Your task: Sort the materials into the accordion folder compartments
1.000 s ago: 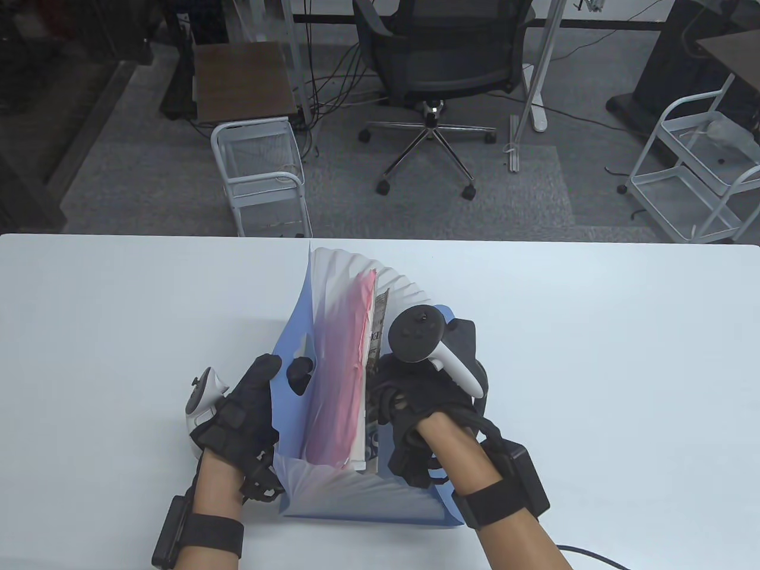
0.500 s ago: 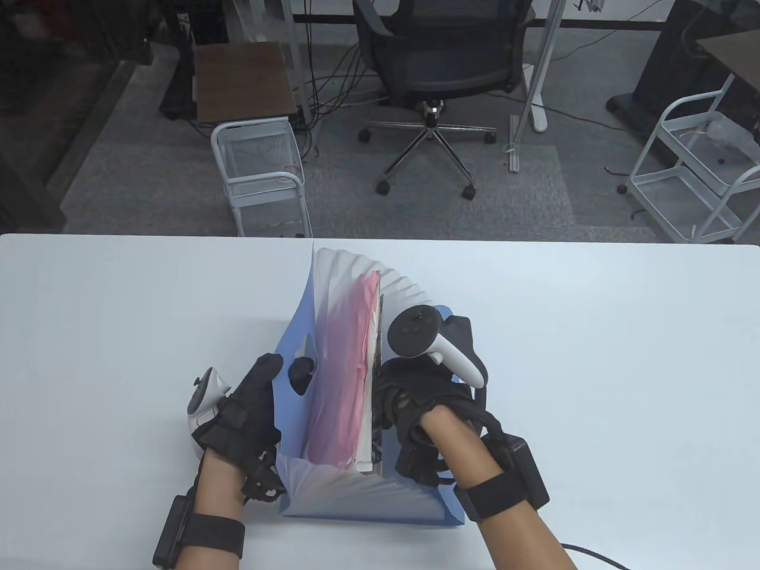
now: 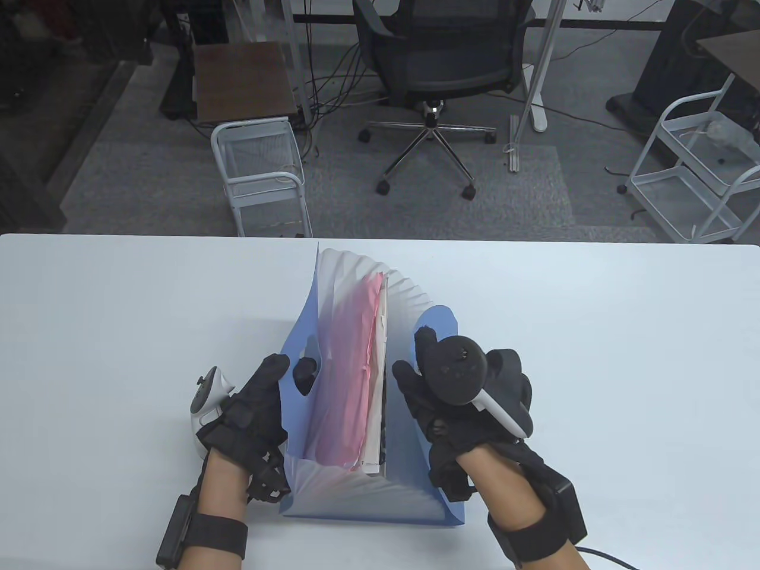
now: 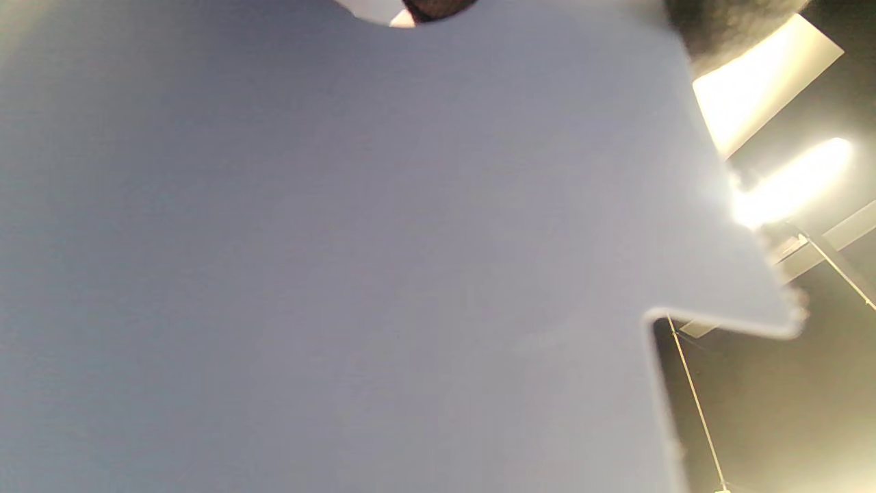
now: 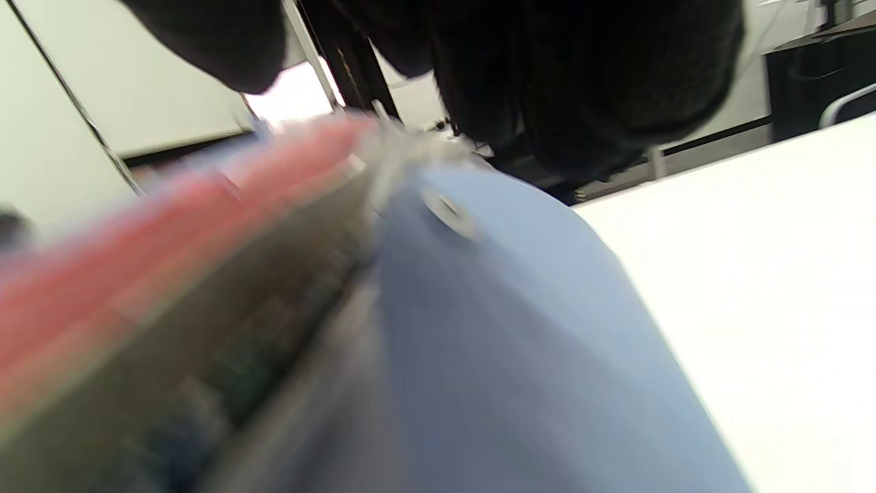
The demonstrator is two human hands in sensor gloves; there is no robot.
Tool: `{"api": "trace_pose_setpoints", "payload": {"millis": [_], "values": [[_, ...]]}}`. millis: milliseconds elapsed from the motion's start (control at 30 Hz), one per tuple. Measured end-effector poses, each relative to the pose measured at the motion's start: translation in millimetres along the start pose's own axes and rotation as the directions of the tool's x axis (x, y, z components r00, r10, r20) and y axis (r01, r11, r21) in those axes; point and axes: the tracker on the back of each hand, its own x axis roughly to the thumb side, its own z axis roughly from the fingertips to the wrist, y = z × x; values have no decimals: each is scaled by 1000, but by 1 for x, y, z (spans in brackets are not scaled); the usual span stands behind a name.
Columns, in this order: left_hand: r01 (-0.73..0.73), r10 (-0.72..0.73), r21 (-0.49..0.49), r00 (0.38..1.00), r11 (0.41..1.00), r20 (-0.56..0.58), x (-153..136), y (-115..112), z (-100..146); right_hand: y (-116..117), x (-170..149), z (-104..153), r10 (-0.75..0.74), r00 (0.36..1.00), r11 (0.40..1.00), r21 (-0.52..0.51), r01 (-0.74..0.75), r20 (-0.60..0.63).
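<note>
Holding: folder (image 3: pixel 332 499) is gripped at its left cover by left hand (image 3: pixel 249 409).
Right hand (image 3: pixel 457 398): fingers spread, resting on right cover.
Handling: light, floppy; covers best held.

No text, label, brand or number can be read anywhere; print on the filed papers (image 3: pixel 380 380) is too blurred.

An office or lab workroom was shown. A swivel office chair (image 3: pixel 436 65) on castors stood on grey carpet (image 3: pixel 332 196) beyond a white work table (image 3: pixel 119 332). Loose cables (image 3: pixel 338 89) were trailed across the floor beside a small wooden-topped side table (image 3: pixel 243 80). White wire trolleys (image 3: pixel 261 172) were parked near the table's far edge, and desk legs (image 3: pixel 540 71) were seen behind.
</note>
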Motion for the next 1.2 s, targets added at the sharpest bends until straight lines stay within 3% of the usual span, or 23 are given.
{"api": "trace_pose_setpoints", "payload": {"millis": [100, 167, 267, 367, 733, 933, 1033, 1133, 1200], "values": [[31, -31, -6, 999, 999, -9, -2, -6, -3, 34, -20, -6, -118, 991, 982, 142, 127, -65], [42, -42, -15, 999, 999, -19, -3, -10, -6, 42, -32, -7, -215, 975, 964, 147, 222, -62], [74, -75, -19, 997, 997, -36, -6, -16, -9, 35, -44, -3, -346, 936, 935, 65, 350, -65], [123, -125, -25, 991, 992, -51, -11, -26, -14, 24, -57, 2, -310, 948, 951, -19, 310, -72], [267, -285, -114, 939, 957, -195, -53, -68, -47, 8, -106, 5, -495, 867, 869, -44, 493, -62], [505, -497, -90, 774, 858, -394, -77, -84, -64, 12, -117, 3, -550, 834, 835, -30, 550, -40], [643, -592, -99, 620, 759, -514, -90, -92, -73, 12, -118, 2, -560, 828, 829, -27, 559, -38], [707, -651, -158, 510, 690, -562, -100, -97, -78, 12, -118, 3, -567, 823, 824, -21, 566, -37], [781, -687, -162, 404, 603, -605, -99, -102, -78, 12, -119, 3, -579, 814, 815, -17, 579, -39]]}}
